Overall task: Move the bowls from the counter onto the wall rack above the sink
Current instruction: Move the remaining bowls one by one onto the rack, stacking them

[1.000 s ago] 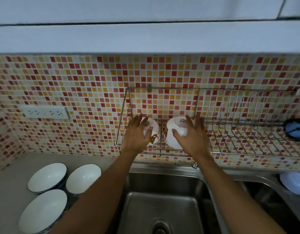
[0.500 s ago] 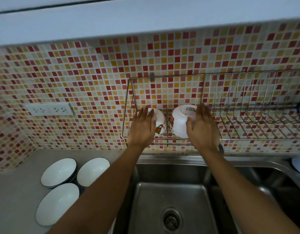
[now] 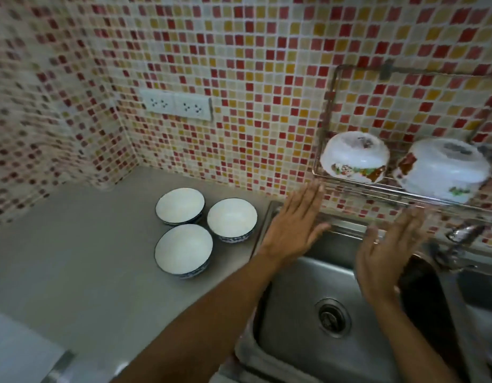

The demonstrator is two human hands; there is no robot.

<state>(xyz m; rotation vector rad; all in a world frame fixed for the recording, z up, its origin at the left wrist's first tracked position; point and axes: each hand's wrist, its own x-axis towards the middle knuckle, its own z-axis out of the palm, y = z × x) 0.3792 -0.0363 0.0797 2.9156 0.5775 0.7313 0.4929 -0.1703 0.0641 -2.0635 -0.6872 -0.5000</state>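
Two white bowls with painted patterns lie upside down on the wire wall rack (image 3: 329,111), the left bowl (image 3: 354,156) beside the right bowl (image 3: 442,168). Three white bowls with dark blue rims stand upright on the grey counter: a far one (image 3: 180,205), a right one (image 3: 231,219) and a near one (image 3: 183,248). My left hand (image 3: 293,225) hovers open over the sink's left edge, below the rack and right of the counter bowls. My right hand (image 3: 387,255) hangs open above the sink, holding nothing.
A steel sink (image 3: 308,275) with a round drain (image 3: 331,317) lies under my hands. A tap (image 3: 460,236) sticks out at the right. A white socket strip (image 3: 176,105) is fixed to the mosaic tile wall. The grey counter (image 3: 73,258) stretches left.
Both hands have let go of the two patterned bowls on the rack and dropped down over the sink. My view has swung left and down toward the counter bowls.
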